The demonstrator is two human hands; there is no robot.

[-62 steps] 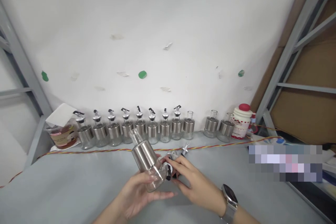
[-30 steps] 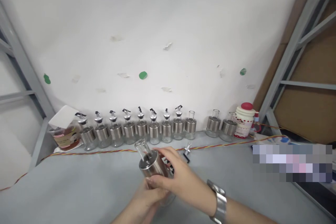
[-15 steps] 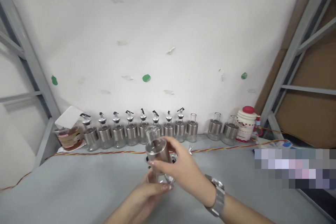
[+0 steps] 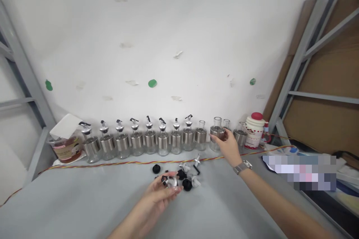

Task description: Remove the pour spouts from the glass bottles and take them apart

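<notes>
My right hand is wrapped round a glass bottle with a steel sleeve and an uncovered neck, at the right part of the row by the wall. Close to the table's middle, my left hand has its fingers closed round a silver pour spout with a black lever. Just right of these fingers lie loose parts: black stoppers, pale caps, a thin black lever and a silver spout piece. One more black stopper lies on its own behind the left hand.
Several bottles with spouts stand along the wall, beside open-necked bottles. A brown-labelled container is at the left end, a red-lidded jar at the right. A twisted red-yellow wire crosses the grey table.
My right hand has carried the bottle from above my left hand to the row at the back right. My left hand now shows a pour spout, and the loose parts have come into view.
</notes>
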